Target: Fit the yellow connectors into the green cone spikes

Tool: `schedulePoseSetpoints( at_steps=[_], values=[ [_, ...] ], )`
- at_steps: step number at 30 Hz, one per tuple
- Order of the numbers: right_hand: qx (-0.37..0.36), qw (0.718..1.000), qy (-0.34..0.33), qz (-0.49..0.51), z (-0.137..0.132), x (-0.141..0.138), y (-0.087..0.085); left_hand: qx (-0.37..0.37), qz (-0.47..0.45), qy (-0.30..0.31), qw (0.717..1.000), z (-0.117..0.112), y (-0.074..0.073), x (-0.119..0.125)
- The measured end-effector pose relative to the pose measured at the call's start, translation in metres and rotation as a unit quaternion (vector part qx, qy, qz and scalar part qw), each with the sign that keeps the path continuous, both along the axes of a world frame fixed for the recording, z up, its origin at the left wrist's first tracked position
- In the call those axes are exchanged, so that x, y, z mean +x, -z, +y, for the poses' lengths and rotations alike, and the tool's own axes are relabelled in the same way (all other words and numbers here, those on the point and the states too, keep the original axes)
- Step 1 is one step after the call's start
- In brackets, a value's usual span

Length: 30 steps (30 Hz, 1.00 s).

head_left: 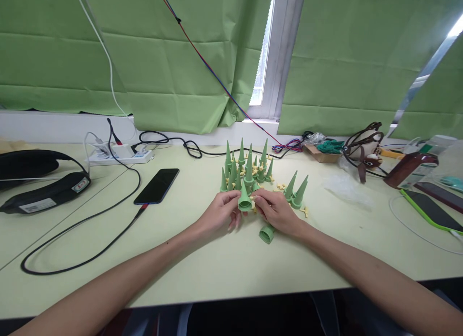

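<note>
My left hand [224,210] is closed on a green plastic cone spike [245,201], its hollow threaded base turned toward me. Close beside it, my right hand [273,208] pinches a small pale yellow piece against the cone's side; the fingers hide most of that piece. Below the right hand a second green cone [266,233] lies on its side with its open base facing me. Several green cones [249,169] stand upright just beyond my hands, with small yellow valve pieces [281,187] scattered among them. Two more cones [298,193] stand to the right.
A black phone [156,186] on a cable lies to the left, near a power strip [121,156] and a black padded device [47,196]. At right are a plastic bag [347,189], a brown bottle [412,169], a green-edged phone [432,210] and a cardboard box [321,154].
</note>
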State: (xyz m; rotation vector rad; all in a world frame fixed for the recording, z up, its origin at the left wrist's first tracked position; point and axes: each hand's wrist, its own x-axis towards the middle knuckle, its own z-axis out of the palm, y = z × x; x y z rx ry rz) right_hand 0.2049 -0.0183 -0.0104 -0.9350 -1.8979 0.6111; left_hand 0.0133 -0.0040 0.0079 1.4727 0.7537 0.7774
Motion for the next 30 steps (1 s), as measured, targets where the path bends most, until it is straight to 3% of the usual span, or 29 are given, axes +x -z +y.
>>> schedulePoseSetpoints(
  at_steps=[6, 13, 30],
  values=[
    [0.005, 1.000, -0.005, -0.002, 0.0013, 0.0002, -0.0003, 0.012, -0.021, 0.005, 1.000, 0.0004, 0.0019, -0.0020],
    [0.014, 1.000, -0.014, -0.007, 0.0024, 0.0020, 0.0016, 0.047, 0.028, -0.013, 0.998, -0.0023, -0.0031, -0.0036],
    [0.011, 0.999, -0.016, -0.027, 0.0035, 0.0030, 0.0065, 0.193, 0.100, -0.033, 0.975, -0.0043, -0.0052, -0.0075]
  ],
)
